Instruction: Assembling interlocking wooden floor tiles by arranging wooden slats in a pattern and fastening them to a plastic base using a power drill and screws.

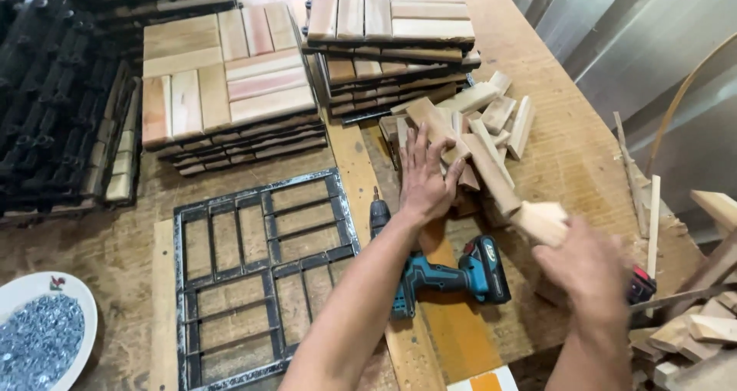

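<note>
The left hand lies flat on a loose pile of wood slats at the middle of the desk, its fingers spread apart and pressing on the near-left edge of the pile. The right hand, blurred, is nearer and to the right; its fingers are clamped on the near end of one slat, which runs diagonally from the hand up into the pile, its pale cut end just at the knuckles.

Between the two forearms a blue and black cordless drill lies on its side on a long wooden rail running near to far along the desk, bit end pointing far, battery end to the right. Left of the rail a black plastic grid lies flat, its cells open to the desk below. At the near left corner a white plate holds a heap of small silver screws.

Far from the hands stand two stacks of finished wooden tiles, one at far left and one at far centre, just behind the pile. Stacks of black grids fill the left edge. At the near right, off the desk edge, lies a heap of scrap wood offcuts, with thin strips leaning beside it.
</note>
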